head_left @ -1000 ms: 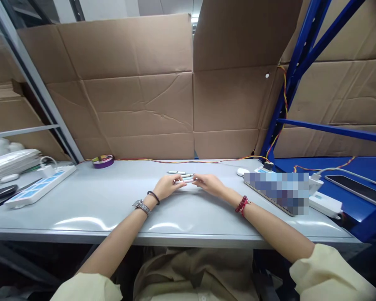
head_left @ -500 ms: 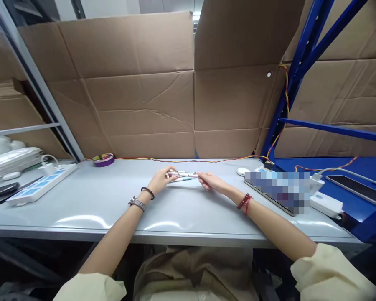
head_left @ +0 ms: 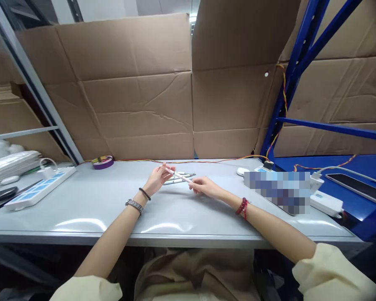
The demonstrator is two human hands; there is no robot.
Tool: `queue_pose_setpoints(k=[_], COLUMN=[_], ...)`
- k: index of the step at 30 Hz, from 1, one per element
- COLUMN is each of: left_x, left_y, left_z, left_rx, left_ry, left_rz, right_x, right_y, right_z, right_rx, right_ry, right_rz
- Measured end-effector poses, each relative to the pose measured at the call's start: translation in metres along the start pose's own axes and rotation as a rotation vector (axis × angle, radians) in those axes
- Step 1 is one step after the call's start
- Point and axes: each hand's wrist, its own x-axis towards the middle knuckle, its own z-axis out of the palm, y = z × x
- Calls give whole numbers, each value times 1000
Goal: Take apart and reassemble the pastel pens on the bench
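Your right hand (head_left: 206, 186) pinches the near end of a slim, pale pinkish-white pen (head_left: 181, 176), thumb against curled fingers. Your left hand (head_left: 156, 177) is part open, fingers loosely spread at the far end; you cannot tell from here whether it grips or only steadies. The pen slants between your hands, above the table. It looks light and stiff, probably smooth plastic that could roll or slip in dry fingertips; the middle of the barrel should give the surest hold. At least 2 slender white-and-dark pens (head_left: 175, 181) lie just beyond your hands.

Under your hands, the glossy pale-grey tabletop (head_left: 113, 200) looks hard and slick, so a loose pen may roll. Ahead of both hands stand creased brown cardboard panels (head_left: 138, 100); well left of your left hand sits a white-and-blue plastic power strip (head_left: 44, 190).
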Motion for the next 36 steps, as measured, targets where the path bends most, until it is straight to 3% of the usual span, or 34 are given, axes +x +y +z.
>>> queue_pose_setpoints(k=[5, 12, 23, 36], left_x=[-9, -13, -12, -10], left_y=[11, 26, 28, 13], left_z=[13, 15, 11, 18], left_rx=[-155, -311, -310, -231], left_ry=[-109, -56, -22, -32], left_rz=[-81, 3, -1, -48], right_x=[-3, 2, 4, 0], right_y=[-3, 1, 12, 4], right_z=[8, -5, -7, 6], right_rx=[-69, -28, -80, -363], right_ry=[6, 66, 124, 85], right_rz=[-51, -23, -19, -126])
